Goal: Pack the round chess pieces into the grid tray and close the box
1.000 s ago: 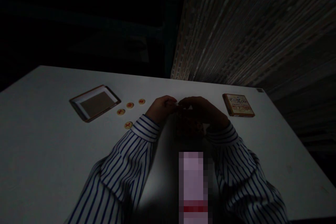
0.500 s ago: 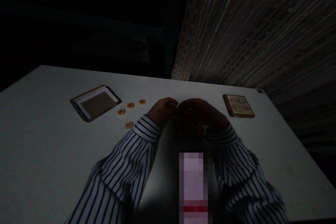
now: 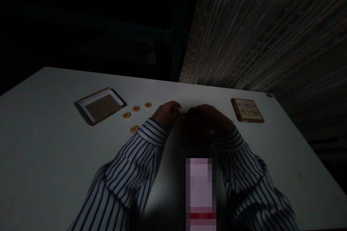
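Observation:
Between my hands lies a dark box of round xiangqi pieces [image 3: 195,133], in deep shadow. My left hand [image 3: 167,113] is at its far left corner, fingers closed with the thumb near the forefinger. A small pale spot shows at the fingertips; I cannot tell what it is. Over the far right part of the box, my right hand [image 3: 207,117] arches with bent fingers, their tips lost in the dark. To the left of my left hand, several pale xiangqi pieces with red characters [image 3: 136,109] lie on the white table [image 3: 54,144].
A shallow open box part [image 3: 101,108] with white inner walls rests at the left. At the right is a flat box lid [image 3: 248,110] with printed writing. Behind the table's far edge stands a tall stack of layered sheets [image 3: 244,36].
My two hands have drawn slightly apart, so more of the box's far edge shows between them. The loose pieces and both box parts stay in place.

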A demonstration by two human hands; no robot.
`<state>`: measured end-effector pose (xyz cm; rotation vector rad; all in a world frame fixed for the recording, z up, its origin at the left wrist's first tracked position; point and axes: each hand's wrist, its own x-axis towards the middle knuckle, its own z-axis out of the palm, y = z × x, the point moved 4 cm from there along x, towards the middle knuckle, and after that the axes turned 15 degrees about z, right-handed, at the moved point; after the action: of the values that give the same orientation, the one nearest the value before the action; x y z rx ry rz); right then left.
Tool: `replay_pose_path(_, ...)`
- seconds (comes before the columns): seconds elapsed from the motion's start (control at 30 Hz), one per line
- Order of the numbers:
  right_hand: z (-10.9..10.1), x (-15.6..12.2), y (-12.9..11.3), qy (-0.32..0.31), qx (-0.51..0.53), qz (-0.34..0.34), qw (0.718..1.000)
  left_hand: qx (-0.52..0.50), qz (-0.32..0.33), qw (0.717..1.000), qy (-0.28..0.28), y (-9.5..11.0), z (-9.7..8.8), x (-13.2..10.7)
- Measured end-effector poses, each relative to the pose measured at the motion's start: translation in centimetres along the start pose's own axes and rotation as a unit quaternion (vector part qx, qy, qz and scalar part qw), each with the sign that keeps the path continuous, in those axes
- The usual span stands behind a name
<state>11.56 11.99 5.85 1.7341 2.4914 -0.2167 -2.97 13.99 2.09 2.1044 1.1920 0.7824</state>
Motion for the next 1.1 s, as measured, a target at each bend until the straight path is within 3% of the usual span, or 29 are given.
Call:
replay_pose_path(0.3, 1.5, 1.1, 0.1, -0.015, -0.040, -0.002, 0.999, 0.028, 0.000, 0.999, -0.031, 0.3, -0.1, -0.1)
replay_pose_path(1.1, 2.1, 0.9, -0.5, -0.003, -0.067, -0.051, 0.996, 0.057, 0.015, 0.997, -0.049, 0.3, 0.1, -0.3)
